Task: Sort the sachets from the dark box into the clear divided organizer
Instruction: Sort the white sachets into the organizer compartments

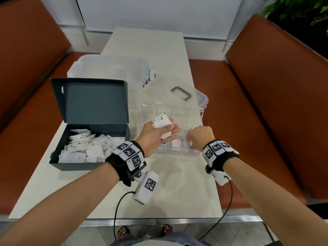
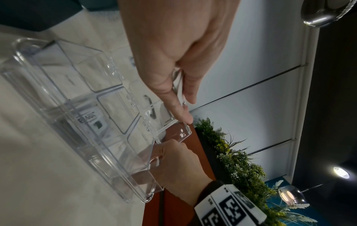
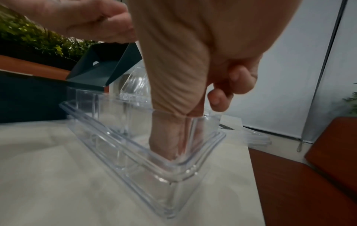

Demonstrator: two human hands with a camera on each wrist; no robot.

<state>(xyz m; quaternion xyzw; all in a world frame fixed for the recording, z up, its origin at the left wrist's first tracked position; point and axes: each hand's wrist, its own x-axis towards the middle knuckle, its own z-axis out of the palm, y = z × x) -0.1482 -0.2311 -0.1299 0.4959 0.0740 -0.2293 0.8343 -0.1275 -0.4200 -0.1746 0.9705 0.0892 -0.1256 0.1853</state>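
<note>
The dark box stands open at the left of the table, with several white sachets loose inside. To its right sits the clear divided organizer, some near compartments holding sachets. My left hand hovers over the organizer and grips a small bunch of sachets, seen edge-on as the sachets in the left wrist view. My right hand reaches down into the near right compartment. There the right hand has thumb and forefinger pressed together, and a white sachet edge shows between its fingers.
A large clear storage bin stands behind the dark box, and its lid with a grey handle lies behind the organizer. Orange bench seats flank the table on both sides. The table's near edge is just in front of me.
</note>
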